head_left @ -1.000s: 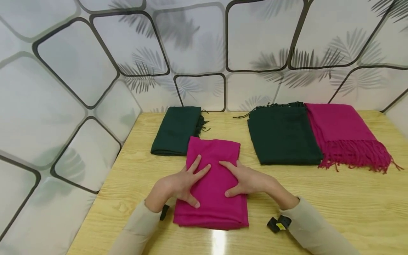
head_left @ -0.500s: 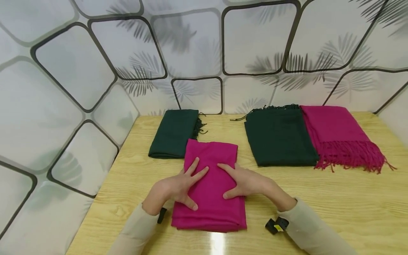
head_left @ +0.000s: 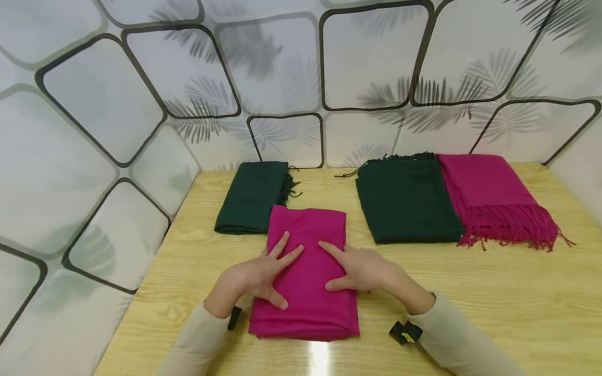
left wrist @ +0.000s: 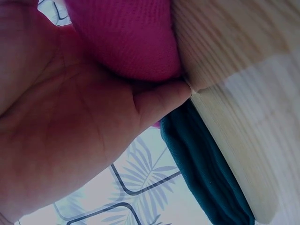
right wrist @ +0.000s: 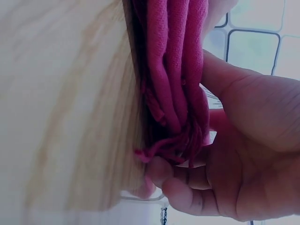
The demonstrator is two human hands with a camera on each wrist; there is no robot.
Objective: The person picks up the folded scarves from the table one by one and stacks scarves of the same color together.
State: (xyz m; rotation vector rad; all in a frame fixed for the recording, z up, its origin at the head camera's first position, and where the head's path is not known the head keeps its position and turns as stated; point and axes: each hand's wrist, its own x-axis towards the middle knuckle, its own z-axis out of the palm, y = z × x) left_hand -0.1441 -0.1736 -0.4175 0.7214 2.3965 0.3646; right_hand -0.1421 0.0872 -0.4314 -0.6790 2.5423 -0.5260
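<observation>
A magenta scarf [head_left: 308, 266], folded into a thick rectangle, lies on the table in front of me. My left hand [head_left: 257, 279] rests over its left edge with thumb and fingers spread. In the left wrist view the little finger [left wrist: 164, 99] lies along the scarf's side, down at the wood. Over the opposite edge rests my right hand [head_left: 359, 269], thumb and index finger extended on top. The right wrist view shows the scarf's stacked layers [right wrist: 176, 70] and some fringe [right wrist: 180, 147], with the lower fingers bent loosely beside them at the table.
A folded dark green scarf [head_left: 254, 196] lies just behind the magenta one, its fringe on the right. Toward the back right are another green scarf [head_left: 406, 201] and a fringed magenta scarf [head_left: 484, 180], side by side on the wooden table [head_left: 508, 292]. A patterned wall covering [head_left: 367, 57] stands behind.
The whole head view shifts slightly to the left. Both hands keep their places on the magenta scarf, and the scarves stay as they were.
</observation>
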